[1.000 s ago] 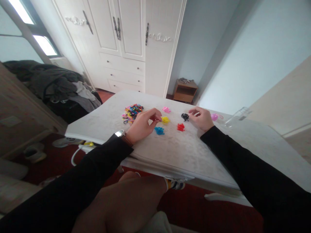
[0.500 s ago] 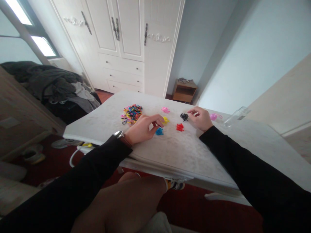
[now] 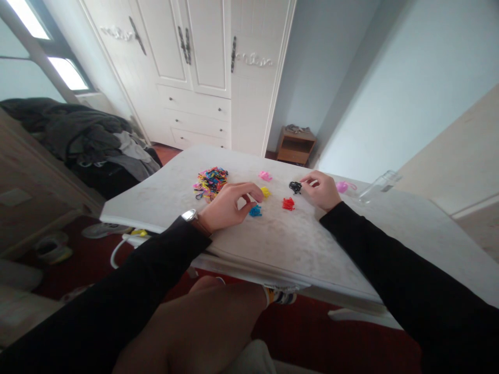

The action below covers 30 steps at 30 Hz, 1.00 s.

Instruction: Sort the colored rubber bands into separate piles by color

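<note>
My left hand (image 3: 233,208) hovers over the table between the yellow pile (image 3: 265,192) and the blue pile (image 3: 255,210) of small rubber bands. Its thumb and forefinger are pinched together; whatever they hold is too small to make out. My right hand (image 3: 320,190) rests by the black pile of bands (image 3: 295,187), fingertips drawn together at its right edge. A red pile (image 3: 288,203) lies below the black one, and a pink pile (image 3: 265,176) behind the yellow. Left of my left hand is a larger mixed heap of coloured bands (image 3: 212,181), partly covered by the hand.
On the white table (image 3: 280,244), a clear glass bottle (image 3: 378,188) lies tilted to the right, beside a pink-purple object (image 3: 343,186). A white wardrobe (image 3: 187,78) and a small wooden cabinet (image 3: 296,146) stand behind. Dark clothes (image 3: 86,135) are heaped at left.
My left hand has shifted very slightly, its fingertips staying by the yellow and blue piles. My right hand keeps its place at the black pile. The piles look the same.
</note>
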Motion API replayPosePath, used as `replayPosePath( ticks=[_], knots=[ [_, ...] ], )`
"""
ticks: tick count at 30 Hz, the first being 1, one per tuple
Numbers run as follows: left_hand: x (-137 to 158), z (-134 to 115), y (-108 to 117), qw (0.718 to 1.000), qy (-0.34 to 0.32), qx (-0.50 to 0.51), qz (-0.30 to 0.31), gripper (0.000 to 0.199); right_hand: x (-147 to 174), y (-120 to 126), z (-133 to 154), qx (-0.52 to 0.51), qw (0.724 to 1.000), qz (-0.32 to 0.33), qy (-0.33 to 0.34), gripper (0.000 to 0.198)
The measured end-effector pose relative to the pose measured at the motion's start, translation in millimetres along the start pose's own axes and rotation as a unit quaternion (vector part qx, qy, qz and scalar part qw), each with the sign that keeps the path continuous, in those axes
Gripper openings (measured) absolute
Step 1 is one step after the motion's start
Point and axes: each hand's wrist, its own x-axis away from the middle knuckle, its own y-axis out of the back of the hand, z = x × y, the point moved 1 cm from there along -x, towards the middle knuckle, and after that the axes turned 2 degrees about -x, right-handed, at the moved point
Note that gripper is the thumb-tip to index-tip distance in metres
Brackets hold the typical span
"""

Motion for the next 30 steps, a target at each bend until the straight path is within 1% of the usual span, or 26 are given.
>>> replayPosePath(
  ticks=[4,10,14,30],
  knots=[
    [0.1,0.7,-1.5,1.0,0.005,0.007,-0.004,0.018,0.0,-0.4,0.1,0.0,1.0,0.004,0.005,0.013],
    [0.5,2.4,-1.4,1.0,0.022,0.013,-0.006,0.022,-0.1,-0.3,-0.3,-0.003,1.0,0.003,0.003,0.012],
    [0.4,3.3,-0.4,1.0,0.022,-0.007,-0.006,0.023,0.3,-0.3,-0.7,-0.006,1.0,0.002,0.009,0.012],
    [0.3,4.7,-2.7,0.999,0.041,0.018,-0.014,0.011,0.3,-0.4,-0.8,0.0,1.0,0.005,0.019,0.011]
  ],
)
